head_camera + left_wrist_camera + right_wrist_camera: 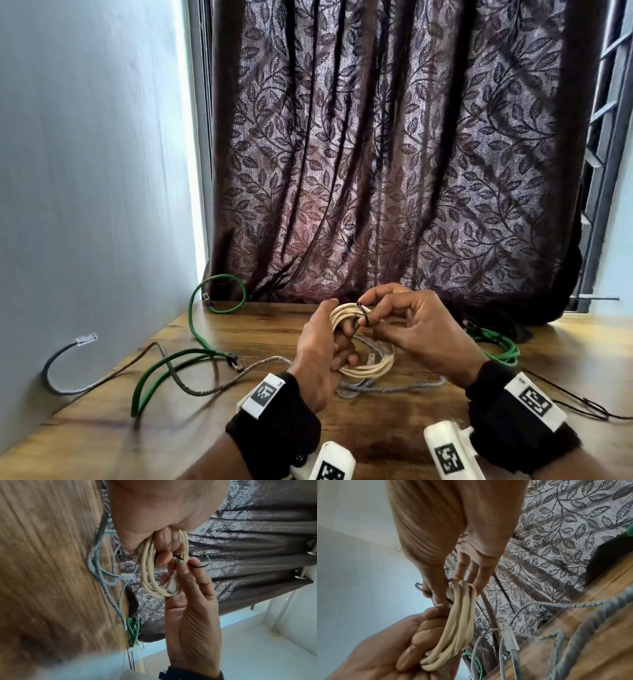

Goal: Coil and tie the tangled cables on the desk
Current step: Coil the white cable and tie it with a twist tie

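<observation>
A cream cable, wound into a coil [373, 368], hangs just above the wooden desk [394, 431]. My left hand [337, 346] grips one side of the coil [149, 573] with its fingers [419, 639] curled through the loops. My right hand [368, 320] pinches a thin black tie [363, 316] at the top of the coil [460, 622]. The black tie [197, 566] loops round the strands between the right thumb and forefinger. In the right wrist view the black tie [426, 592] sticks out beside the thumb. The coil's far side is hidden by the hands.
Loose on the desk lie a grey braided cable [205, 387], a green cable [161, 373], a green loop [227, 294] at the back left and a green bundle [500, 347] at the right. A black cable [61, 373] hangs off the left edge. A curtain [394, 154] hangs behind.
</observation>
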### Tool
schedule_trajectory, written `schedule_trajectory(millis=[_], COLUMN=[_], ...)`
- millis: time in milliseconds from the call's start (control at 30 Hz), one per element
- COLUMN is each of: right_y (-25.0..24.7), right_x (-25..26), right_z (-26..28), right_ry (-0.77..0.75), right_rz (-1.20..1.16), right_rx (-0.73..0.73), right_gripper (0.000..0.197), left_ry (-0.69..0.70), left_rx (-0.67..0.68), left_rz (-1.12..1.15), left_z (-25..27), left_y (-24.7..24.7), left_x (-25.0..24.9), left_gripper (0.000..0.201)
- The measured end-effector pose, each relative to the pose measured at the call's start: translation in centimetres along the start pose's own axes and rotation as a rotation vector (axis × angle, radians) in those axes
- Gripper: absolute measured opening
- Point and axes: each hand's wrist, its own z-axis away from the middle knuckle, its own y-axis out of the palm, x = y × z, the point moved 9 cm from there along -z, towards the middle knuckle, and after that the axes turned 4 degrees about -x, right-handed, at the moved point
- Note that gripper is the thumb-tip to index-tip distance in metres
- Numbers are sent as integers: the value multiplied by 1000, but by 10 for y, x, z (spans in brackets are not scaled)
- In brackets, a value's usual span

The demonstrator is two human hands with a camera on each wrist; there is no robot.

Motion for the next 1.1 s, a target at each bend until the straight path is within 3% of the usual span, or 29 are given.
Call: schedule_trajectory(millis=[400,533,800,933,1067,1100], right_y=[5,6,6,6,1,0], right_x=[2,1,5,8,12,13], right_z=[0,1,1,3,3,2], right_ry=[-24,-28,-10,-5,22,24], right_rz=[0,-9,-40,1,-130,-173], right_rx=[42,36,21,28,-12,-19], right_gripper=[12,11,10,9,10,13], left_ry=[112,113,79,77,59,58], left_rx=[-56,-88,-102,-132,-109,-100], left_rz=[-112,-89,-29,-73,-79,-84], left_z=[1,-1,-4,-8,-11,-12], left_y=[-6,-7,-10,-16,-16,-17], left_x=[-6,-6,-9,-9,-2,0], left_gripper=[41,19,15,34,13,16])
